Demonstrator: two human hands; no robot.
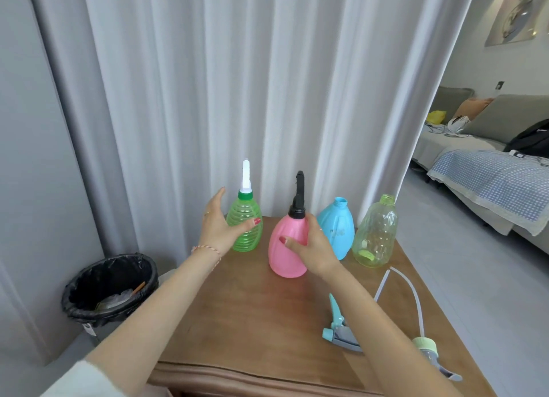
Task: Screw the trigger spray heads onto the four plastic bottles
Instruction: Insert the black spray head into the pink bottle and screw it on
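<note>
A: State what is obscured.

B: The right forearm crosses in front of the blue spray head point(338, 331) lying on the wooden table point(252, 322), hiding its rear part. The green-collared spray head point(427, 349) near the table's right edge is partly covered by the same arm; its trigger end pokes out below. Each trails a thin white tube. The blue bottle point(338, 227) is partly masked by the right hand point(312, 248).

A: Hand condition?

B: The right hand is wrapped around the shoulder of the pink bottle point(286, 248), thumb across the front, fingers behind. The left hand point(219, 227) is spread wide, thumb touching the front of the green bottle point(245, 227); whether the fingers behind it make contact cannot be determined.

A: Materials and shapes?

B: All four bottles are plastic and stand upright in a row at the table's far end. The green one is translucent, with horizontal ribs, and carries a white spray head point(246, 176). The pink one is opaque, pear-shaped, with vertical flutes, and carries a black spray head point(298, 194). The blue one is opaque, neck open. The pale yellow-green bottle point(375, 236) is clear and dimpled, neck open.

A: Markings?

B: Faint marks on the blue bottle are unreadable.
</note>
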